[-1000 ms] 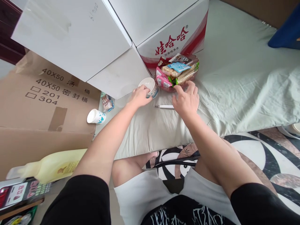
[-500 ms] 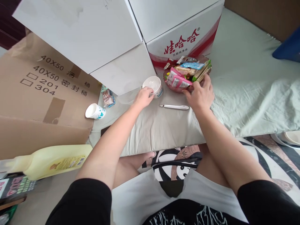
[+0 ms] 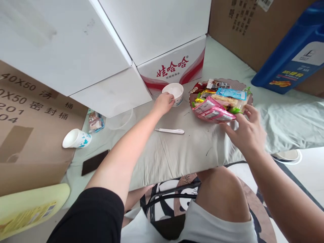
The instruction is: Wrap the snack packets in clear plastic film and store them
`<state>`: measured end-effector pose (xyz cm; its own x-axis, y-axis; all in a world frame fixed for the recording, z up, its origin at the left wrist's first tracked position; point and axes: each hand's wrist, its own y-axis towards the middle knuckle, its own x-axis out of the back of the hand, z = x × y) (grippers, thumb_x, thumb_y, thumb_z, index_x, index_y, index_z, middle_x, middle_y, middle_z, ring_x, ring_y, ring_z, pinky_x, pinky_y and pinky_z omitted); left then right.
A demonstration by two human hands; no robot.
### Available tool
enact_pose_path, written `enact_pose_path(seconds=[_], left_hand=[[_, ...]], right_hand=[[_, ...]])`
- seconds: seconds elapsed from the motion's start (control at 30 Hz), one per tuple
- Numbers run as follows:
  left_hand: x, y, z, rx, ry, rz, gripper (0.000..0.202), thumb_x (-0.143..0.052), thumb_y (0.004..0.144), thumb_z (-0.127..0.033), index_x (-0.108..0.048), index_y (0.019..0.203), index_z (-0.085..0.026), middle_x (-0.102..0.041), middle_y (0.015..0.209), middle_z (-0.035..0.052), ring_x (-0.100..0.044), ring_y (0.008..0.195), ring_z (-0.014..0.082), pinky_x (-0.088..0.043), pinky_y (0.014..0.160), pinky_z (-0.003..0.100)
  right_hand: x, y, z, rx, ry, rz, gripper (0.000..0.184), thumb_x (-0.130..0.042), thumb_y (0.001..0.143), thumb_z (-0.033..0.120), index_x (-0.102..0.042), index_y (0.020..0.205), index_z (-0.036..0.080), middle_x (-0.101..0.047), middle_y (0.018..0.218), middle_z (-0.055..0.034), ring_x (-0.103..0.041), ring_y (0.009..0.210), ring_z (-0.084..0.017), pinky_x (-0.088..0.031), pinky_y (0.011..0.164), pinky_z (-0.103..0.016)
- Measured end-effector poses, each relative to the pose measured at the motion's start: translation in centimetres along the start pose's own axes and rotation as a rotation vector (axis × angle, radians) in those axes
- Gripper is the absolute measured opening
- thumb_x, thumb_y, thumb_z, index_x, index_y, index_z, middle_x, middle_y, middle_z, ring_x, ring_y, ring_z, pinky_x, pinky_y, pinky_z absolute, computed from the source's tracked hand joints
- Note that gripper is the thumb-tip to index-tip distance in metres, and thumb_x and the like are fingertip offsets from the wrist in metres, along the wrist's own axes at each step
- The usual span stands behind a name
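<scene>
My left hand [image 3: 164, 102] is closed on the near rim of a white paper bowl [image 3: 178, 100] with a blue pattern, standing upright on the cloth. My right hand [image 3: 247, 131] grips the near right edge of a scalloped, see-through brownish plate [image 3: 193, 106], its thumb at the front rim and its fingers on the right side. Heaped on the plate are wrapped snacks: pink packets [image 3: 214, 109], a blue packet [image 3: 232, 93] and others. A white slim utility knife [image 3: 170, 131] lies on the cloth between my hands, touched by neither.
White cartons [image 3: 111, 91] and a red-and-white box [image 3: 174, 69] stand behind. To the left are a tipped paper cup [image 3: 77, 138], a small snack pack [image 3: 96, 121], a clear round lid [image 3: 120, 118], a dark phone [image 3: 95, 162] and a yellow bottle [image 3: 32, 209]. A blue jug [image 3: 286, 57] stands right.
Both the paper bowl and the snack plate have shifted right along the cloth with my hands. The knife stays put. My view has turned right, showing more of the blue jug and the phone.
</scene>
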<state>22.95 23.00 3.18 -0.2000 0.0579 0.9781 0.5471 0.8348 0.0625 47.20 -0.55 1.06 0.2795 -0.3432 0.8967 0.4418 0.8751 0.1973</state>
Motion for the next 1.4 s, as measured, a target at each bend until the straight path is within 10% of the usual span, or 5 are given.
enact_pose_path(seconds=[0.43,0.57,0.7,0.97,1.4], left_hand=[[-5.6,16.2,-10.3,-0.362,-0.102,-0.086,0.024,-0.051,0.101,-0.025,-0.074,0.096,-0.018,-0.071,0.108,0.0106,-0.065,0.119,0.0257,-0.048,0.109,0.039],[-6.5,19.3,-11.2,-0.437,-0.123,-0.136,0.028,-0.054,0.099,-0.014,-0.064,0.124,-0.016,-0.065,0.137,0.0093,-0.048,0.144,0.0251,-0.027,0.131,0.046],[-7.4,15.8,-9.7,-0.291,-0.191,-0.283,0.055,-0.056,0.095,-0.011,-0.043,0.148,-0.014,-0.041,0.166,0.0118,-0.029,0.158,0.0215,-0.019,0.135,0.041],[-8.6,3.5,-5.3,-0.080,-0.076,-0.039,0.043,-0.048,0.099,-0.027,-0.057,0.139,-0.015,-0.060,0.151,0.0158,-0.051,0.145,0.0282,-0.040,0.124,0.045],[-7.3,1.5,-5.9,-0.045,-0.026,0.000,0.049,-0.041,0.100,-0.024,-0.056,0.146,-0.015,-0.054,0.159,0.0099,-0.045,0.152,0.0250,-0.036,0.126,0.043]], right_hand=[[0.1,-1.6,-8.7,0.190,-0.020,-0.323,0.028,-0.062,0.095,0.056,-0.066,0.100,0.029,-0.054,0.153,-0.0141,-0.060,0.138,-0.035,-0.067,0.086,-0.045],[-0.4,-1.3,-8.9,0.193,-0.025,-0.361,0.023,-0.064,0.095,0.053,-0.065,0.102,0.031,-0.056,0.151,-0.0132,-0.062,0.136,-0.032,-0.067,0.089,-0.043],[-1.0,-0.4,-8.6,0.150,-0.025,-0.357,0.029,-0.060,0.096,0.057,-0.067,0.101,0.029,-0.057,0.147,-0.0142,-0.063,0.134,-0.034,-0.065,0.096,-0.045],[-2.4,4.8,-5.9,0.027,0.062,-0.217,0.036,-0.056,0.092,0.058,-0.063,0.099,0.024,-0.046,0.157,-0.0199,-0.055,0.138,-0.039,-0.059,0.096,-0.055],[-2.1,15.3,-0.2,-0.100,-0.112,0.032,0.064,-0.046,0.100,0.057,-0.057,0.139,0.007,-0.031,0.165,-0.0307,-0.060,0.131,-0.042,-0.053,0.087,-0.046]])
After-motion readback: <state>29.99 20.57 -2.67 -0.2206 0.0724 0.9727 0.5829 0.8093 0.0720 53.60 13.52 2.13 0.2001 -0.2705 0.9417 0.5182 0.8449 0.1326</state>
